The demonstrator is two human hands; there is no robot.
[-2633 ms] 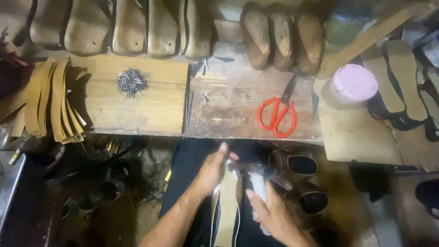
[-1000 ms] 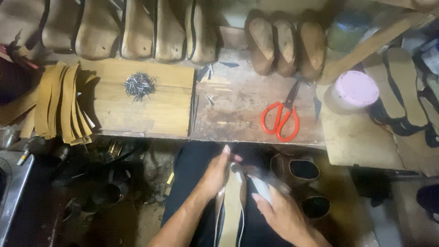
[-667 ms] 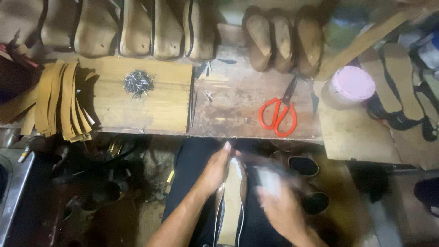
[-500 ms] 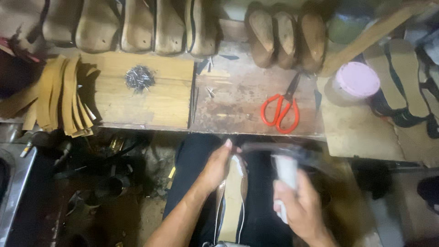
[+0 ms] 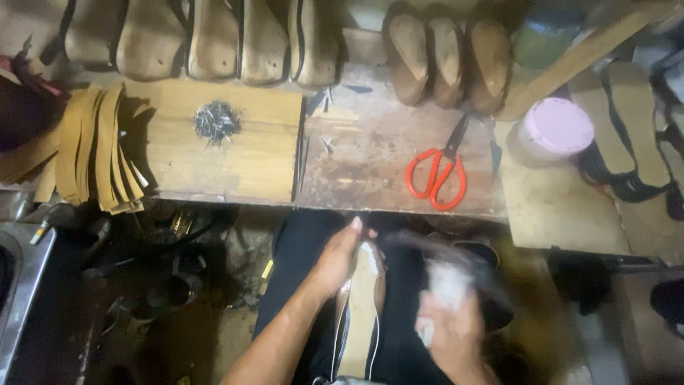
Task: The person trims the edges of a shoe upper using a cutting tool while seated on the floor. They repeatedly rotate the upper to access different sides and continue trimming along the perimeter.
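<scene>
A long tan shoe sole [image 5: 360, 303] with a dark edge lies lengthwise on my lap, over black trousers. My left hand [image 5: 336, 258] grips its upper left side, fingers curled over the toe end. To the right of the sole, my right hand [image 5: 452, 324] is raised and blurred by motion. It is closed around the pale handle of a tool [image 5: 447, 279]. The tool's dark top smears across above the hand, and its kind is too blurred to tell.
A worn wooden bench [image 5: 370, 153] runs in front of me with red-handled scissors [image 5: 436, 177], a heap of small nails [image 5: 216, 120] on a pale board, and a pink-lidded tub [image 5: 556, 128]. Shoe lasts [image 5: 442, 60] line the back. Tan leather strips [image 5: 92, 153] hang at left, sandals [image 5: 630, 132] at right.
My right hand left the sole, swung out to the right and came up holding the pale-handled tool, now blurred. My left hand stayed on the sole.
</scene>
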